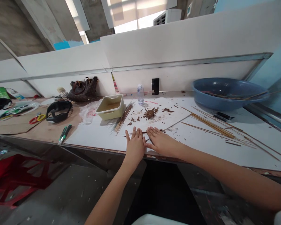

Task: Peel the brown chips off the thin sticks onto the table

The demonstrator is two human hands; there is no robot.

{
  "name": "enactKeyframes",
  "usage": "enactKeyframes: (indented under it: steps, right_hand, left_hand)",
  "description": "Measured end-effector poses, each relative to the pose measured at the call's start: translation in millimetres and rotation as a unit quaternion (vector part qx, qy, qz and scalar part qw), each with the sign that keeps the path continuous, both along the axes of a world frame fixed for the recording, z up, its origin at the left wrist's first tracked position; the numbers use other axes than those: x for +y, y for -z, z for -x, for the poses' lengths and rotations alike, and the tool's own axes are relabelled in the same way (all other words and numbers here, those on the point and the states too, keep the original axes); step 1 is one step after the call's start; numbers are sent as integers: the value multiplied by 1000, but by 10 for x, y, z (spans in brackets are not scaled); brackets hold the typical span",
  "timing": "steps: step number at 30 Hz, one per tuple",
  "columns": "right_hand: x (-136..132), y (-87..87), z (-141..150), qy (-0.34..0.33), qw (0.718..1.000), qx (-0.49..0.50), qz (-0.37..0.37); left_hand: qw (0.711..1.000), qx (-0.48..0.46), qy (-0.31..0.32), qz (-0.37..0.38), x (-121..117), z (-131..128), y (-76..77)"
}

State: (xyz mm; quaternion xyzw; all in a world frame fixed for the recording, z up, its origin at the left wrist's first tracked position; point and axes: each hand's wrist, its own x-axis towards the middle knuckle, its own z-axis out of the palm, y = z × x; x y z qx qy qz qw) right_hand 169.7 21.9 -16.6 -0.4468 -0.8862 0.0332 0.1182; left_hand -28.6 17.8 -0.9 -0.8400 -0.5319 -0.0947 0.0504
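My left hand point(135, 144) and my right hand point(159, 140) lie flat, side by side, near the table's front edge, fingers stretched forward. Under their fingers runs a thin stick with a dark brown coating point(144, 132); its thin pale end comes out to the right of my right hand. Just beyond the hands sits a crumbly brown lump point(150, 113) with loose bits scattered round it. A bundle of thin brown sticks point(124, 118) lies to the left, beside a pale yellow basin point(110, 107) holding brownish liquid. What lies beneath my palms is hidden.
More thin sticks point(212, 125) spread over the white sheet on the right, below a blue basin point(227, 93). A clear bottle point(140, 94) and a phone point(155, 86) stand at the back. Green-handled pliers point(65, 133), scissors point(37, 118) and a brown bag point(83, 90) are on the left.
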Motion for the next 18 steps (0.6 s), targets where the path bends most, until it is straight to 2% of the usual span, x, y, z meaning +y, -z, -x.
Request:
enactKeyframes:
  steps: [7, 14, 18]
  right_hand:
    - [-27, 32, -34, -15, 1000, -7, -25]
    - [-95, 77, -39, -23, 999, -10, -48]
    - [-131, 42, -21, -23, 998, -19, -63]
  left_hand:
    - [1000, -20, 1, -17, 37, 48, -10]
    - [1000, -25, 2, -16, -24, 45, -51]
    - [999, -39, 6, -34, 22, 73, -40]
